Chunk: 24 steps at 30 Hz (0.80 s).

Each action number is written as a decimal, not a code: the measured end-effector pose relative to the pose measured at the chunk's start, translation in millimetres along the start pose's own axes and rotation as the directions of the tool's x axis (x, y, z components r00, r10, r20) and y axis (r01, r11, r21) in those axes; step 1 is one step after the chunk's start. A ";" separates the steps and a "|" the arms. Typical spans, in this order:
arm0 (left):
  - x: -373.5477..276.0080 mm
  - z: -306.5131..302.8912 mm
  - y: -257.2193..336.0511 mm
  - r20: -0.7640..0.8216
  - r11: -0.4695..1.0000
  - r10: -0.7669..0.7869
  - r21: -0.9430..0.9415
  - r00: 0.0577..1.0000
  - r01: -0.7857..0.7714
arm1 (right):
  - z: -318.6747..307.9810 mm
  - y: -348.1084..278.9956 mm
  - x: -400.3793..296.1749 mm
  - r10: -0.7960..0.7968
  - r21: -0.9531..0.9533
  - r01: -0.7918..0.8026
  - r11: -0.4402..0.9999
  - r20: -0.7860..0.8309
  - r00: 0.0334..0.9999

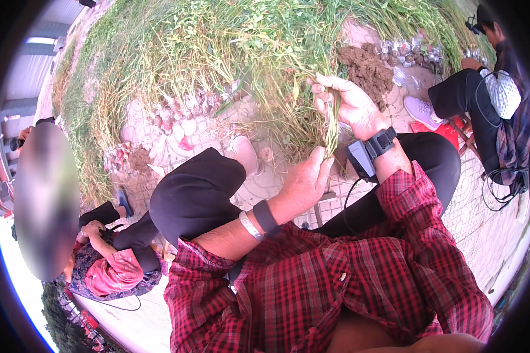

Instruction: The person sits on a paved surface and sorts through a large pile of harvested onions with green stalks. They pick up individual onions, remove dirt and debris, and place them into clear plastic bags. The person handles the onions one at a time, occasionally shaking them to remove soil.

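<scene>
Between my two hands runs a small bunch of green plant stems (332,123), held roughly upright in the picture. My right hand (346,99) grips its upper part, with thumb and fingers closed around the stems. Lower down, the fingertips of my left hand (304,183) pinch the other end. Just beyond my hands lies a large heap of long green and yellowing stalks (229,48) on the paving. Plastic-wrapped root clumps (194,106) show along the near edge of the heap, left of my hands.
A mound of brown soil (366,70) lies beyond my right hand, near more wrapped root clumps (410,53). One seated person (503,92) is at the right, another (115,264) at the left. A red object (450,132) is by the right person's shoe. Dark cables (503,189) hang there.
</scene>
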<state>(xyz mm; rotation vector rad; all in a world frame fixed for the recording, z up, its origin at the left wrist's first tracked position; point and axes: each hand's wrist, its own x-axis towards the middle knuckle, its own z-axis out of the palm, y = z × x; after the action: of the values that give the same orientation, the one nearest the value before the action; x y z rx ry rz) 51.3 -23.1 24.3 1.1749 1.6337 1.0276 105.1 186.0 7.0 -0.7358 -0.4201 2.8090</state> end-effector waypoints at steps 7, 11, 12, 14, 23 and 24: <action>-48.0 -104.4 76.6 0.522 0.982 -0.136 -0.043 0.842 0.186 | -1.0 -35.2 -5.8 -0.148 0.276 0.150 0.949 -0.029 0.989; -83.7 -196.7 104.5 0.501 0.905 -0.379 0.024 0.779 0.425 | -21.4 -45.7 13.5 -0.178 0.152 0.204 0.967 -0.167 0.970; -96.3 -218.3 102.2 0.427 0.917 -0.345 -0.034 0.836 0.396 | -26.2 -42.2 24.4 -0.184 0.141 0.211 0.967 -0.185 0.965; -119.1 -247.7 98.1 0.339 0.843 -0.479 -0.078 0.810 0.532 | -33.5 -32.9 51.8 -0.197 0.092 0.227 0.970 -0.256 0.946; -120.1 -296.3 15.0 -0.035 0.788 -0.552 -0.350 0.833 0.507 | 147.7 -128.5 207.3 -0.498 -0.802 0.261 0.538 -0.052 0.866; -108.9 -294.3 -21.4 -0.046 0.807 -0.494 -0.395 0.868 0.439 | 193.3 -140.6 209.5 -0.522 -0.882 0.313 0.353 0.092 0.848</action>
<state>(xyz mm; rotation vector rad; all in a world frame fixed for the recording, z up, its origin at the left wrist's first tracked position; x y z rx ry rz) -211.3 -173.2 110.3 0.4118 1.6325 1.0501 -153.5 331.6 120.5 -0.8800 -1.8104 1.8090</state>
